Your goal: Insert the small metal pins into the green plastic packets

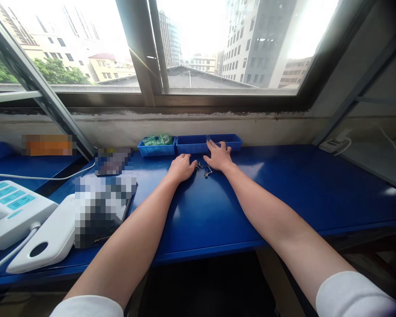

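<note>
Several small dark screws [207, 172] lie in a loose pile on the blue tabletop, between my two hands. My left hand [181, 168] rests at the left side of the pile, its fingers curled down and close together. The thumb reaches the nearest screws; whatever is under the fingers is hidden. My right hand [219, 156] is spread over the front edge of the right blue bin [235, 141], thumb apart from the fingers, and no held thing shows. Beside it stands the middle blue bin [188, 145]; the left blue bin [152, 152] contains green packets [157, 140].
A white power strip [11, 211] and a white oblong device [48, 235] lie at the left, near a blurred-out item [102, 211]. A white cable [53, 178] crosses behind them. Window and wall border the back of the table [211, 220]; a metal frame post [66, 116] rises at left.
</note>
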{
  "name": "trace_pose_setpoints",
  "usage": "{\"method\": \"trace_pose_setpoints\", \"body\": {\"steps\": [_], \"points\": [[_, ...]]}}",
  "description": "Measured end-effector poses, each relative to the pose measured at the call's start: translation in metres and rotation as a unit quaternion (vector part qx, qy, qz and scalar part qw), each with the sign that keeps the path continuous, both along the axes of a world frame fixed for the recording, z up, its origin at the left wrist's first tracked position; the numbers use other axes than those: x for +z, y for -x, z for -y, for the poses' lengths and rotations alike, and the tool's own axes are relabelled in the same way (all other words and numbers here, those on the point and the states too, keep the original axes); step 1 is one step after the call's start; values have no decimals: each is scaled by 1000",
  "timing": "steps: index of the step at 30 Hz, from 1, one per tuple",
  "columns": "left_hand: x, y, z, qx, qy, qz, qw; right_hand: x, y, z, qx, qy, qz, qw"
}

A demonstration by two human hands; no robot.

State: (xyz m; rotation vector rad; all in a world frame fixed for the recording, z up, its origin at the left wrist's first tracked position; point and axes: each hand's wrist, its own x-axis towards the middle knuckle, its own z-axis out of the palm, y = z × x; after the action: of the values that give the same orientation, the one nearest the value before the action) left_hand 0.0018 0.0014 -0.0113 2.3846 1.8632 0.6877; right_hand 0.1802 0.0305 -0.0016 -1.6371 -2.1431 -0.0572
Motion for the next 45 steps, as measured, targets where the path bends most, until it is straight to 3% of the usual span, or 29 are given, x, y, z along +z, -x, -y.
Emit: {"method": "trace_pose_setpoints", "body": {"steps": [19, 23, 27, 34, 45], "points": [[-1, -1, 3, -21, 19, -7, 1000, -1, 3, -2, 36, 19, 16, 999], [-3, 1, 2, -33, 17, -12, 999, 0, 5, 1, 39, -28, -11, 999], [-4, 1, -1, -62, 13, -19, 998, 1, 4, 5, 87, -66, -48, 993], [-2, 2, 1, -72, 32, -51, 996, -7, 3, 7, 147, 30, -66, 986], [0, 2, 4, -72, 34, -53, 995, -11, 2, 4, 201, 32, -90, 975]]}}
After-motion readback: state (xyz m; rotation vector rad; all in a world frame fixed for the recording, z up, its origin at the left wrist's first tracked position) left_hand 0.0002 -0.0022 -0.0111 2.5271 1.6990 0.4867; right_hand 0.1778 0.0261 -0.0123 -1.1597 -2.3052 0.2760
